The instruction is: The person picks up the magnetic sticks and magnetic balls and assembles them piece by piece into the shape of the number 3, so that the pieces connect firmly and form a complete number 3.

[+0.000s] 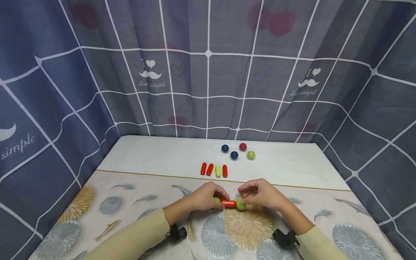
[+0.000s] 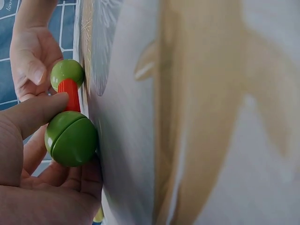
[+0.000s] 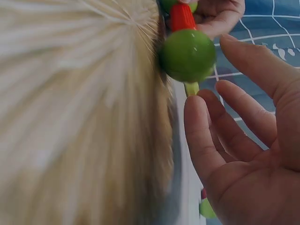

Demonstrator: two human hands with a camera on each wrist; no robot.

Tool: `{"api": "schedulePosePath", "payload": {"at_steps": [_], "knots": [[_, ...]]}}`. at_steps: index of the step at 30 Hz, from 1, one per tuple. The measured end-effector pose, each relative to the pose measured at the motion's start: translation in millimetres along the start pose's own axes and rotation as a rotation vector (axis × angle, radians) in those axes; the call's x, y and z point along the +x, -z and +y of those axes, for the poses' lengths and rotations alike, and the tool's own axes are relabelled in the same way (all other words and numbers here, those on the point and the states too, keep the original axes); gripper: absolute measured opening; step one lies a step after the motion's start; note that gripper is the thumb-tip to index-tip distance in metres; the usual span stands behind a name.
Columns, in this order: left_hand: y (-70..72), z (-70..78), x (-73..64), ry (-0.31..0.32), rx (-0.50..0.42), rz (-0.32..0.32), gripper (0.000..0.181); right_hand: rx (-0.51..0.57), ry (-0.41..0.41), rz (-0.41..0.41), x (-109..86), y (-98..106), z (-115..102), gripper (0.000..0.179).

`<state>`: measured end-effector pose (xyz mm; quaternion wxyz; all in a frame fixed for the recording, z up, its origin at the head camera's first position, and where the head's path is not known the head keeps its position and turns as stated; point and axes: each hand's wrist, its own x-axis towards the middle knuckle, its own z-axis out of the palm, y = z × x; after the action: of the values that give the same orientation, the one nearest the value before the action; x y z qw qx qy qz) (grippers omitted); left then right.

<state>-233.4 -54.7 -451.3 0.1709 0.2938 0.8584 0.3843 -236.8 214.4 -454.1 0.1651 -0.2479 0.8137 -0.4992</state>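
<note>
A red rod [image 1: 228,204] joins two green balls into a small dumbbell shape, low over the patterned cloth. My left hand [image 1: 206,196] pinches it, the thumb on the red rod and the other fingers behind the near green ball [image 2: 71,139]. That ball has a groove round it in the left wrist view. At the other end is the second green ball [image 3: 188,55]. Around this end my right hand [image 1: 262,195] is held with fingers loosely bent and spread, and a gap shows between its fingertips and the ball in the right wrist view.
Beyond the hands lie several short rods, red [image 1: 209,169] and yellow-green [image 1: 217,171]. Farther back on the white tabletop [image 1: 162,155] are two blue balls [image 1: 234,155], a red ball [image 1: 242,146] and a green ball [image 1: 251,155]. A grid-patterned curtain [image 1: 191,79] encloses the table.
</note>
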Motion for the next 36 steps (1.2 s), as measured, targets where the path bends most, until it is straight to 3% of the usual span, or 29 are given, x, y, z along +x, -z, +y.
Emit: {"api": "schedulePosePath", "payload": {"at_steps": [5, 19, 24, 30, 36], "knots": [[-0.2, 1.6, 0.6, 0.006, -0.007, 0.000, 0.019, 0.007, -0.021, 0.051, 6.1, 11, 1, 0.041], [1.3, 0.2, 3.3, 0.033, -0.011, -0.012, 0.022, -0.137, -0.066, 0.298, 32.5, 45, 8, 0.041], [1.1, 0.1, 4.4, 0.025, -0.023, -0.012, 0.021, -0.141, -0.077, 0.363, 39.7, 53, 16, 0.040], [-0.3, 0.5, 6.8, 0.022, -0.024, -0.013, 0.020, -0.118, -0.055, 0.383, 46.7, 56, 28, 0.038], [-2.3, 3.2, 9.0, 0.002, -0.033, -0.020, 0.018, -0.078, -0.064, 0.327, 57.4, 53, 33, 0.040]]}}
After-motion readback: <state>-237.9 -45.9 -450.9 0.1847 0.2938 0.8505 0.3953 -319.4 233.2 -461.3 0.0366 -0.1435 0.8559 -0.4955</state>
